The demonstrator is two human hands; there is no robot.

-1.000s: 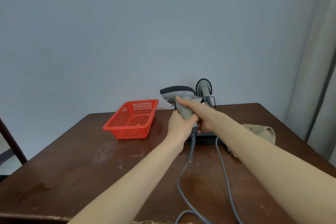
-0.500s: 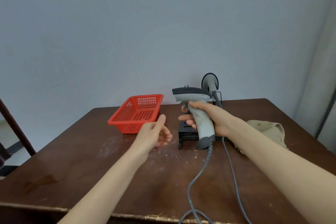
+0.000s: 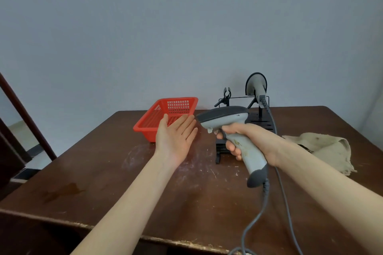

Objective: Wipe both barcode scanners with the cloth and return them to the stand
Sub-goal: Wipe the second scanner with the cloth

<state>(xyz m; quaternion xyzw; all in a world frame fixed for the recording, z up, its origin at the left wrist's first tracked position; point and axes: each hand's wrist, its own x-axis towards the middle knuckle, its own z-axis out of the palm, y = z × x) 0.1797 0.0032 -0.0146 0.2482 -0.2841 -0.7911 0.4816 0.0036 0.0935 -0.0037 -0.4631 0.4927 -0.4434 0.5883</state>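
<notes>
Head view: your right hand is wrapped around the grip of scanner 1. It holds the scanner in the air at the centre of the frame, nose pointing left, with its cable trailing to the lower edge.

Your left hand was on that grip 1 second ago, when both hands held the scanner up by the stand. It has since let go. It now lies flat with fingers straight, holding nothing, just left of the scanner's nose and in front of the red basket. Scanner 1 has also come nearer to you and clear of the stand.

Scanner 2 sits on the stand, upper right of centre. The cloth lies crumpled on the counter toward the right edge, with neither hand on it.

So the lift-out looks done and wiping has not begun. I'd judge your free left hand should fetch the cloth next, which means reaching across the scanner you hold and its cable.
</notes>
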